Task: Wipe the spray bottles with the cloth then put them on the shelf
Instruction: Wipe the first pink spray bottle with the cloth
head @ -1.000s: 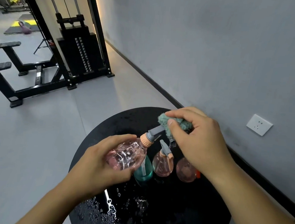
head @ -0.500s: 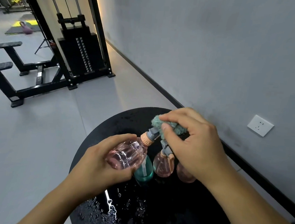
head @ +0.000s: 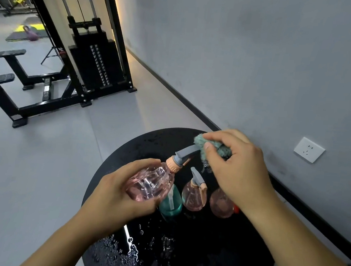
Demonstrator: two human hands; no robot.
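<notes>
Over a wet round black table, the left hand grips a tilted pink spray bottle while right-hand fingers pinch a teal cloth around its grey nozzle. Wiping appears underway; the body likely comes next, then shelving. No shelf is visible nearby.

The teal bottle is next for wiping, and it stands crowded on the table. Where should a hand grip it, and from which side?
Judging from this view, grip the teal spray bottle round its narrow neck from above: its body is hemmed in by a pink spray bottle beside it and partly hidden by the held pink bottle in front.
</notes>
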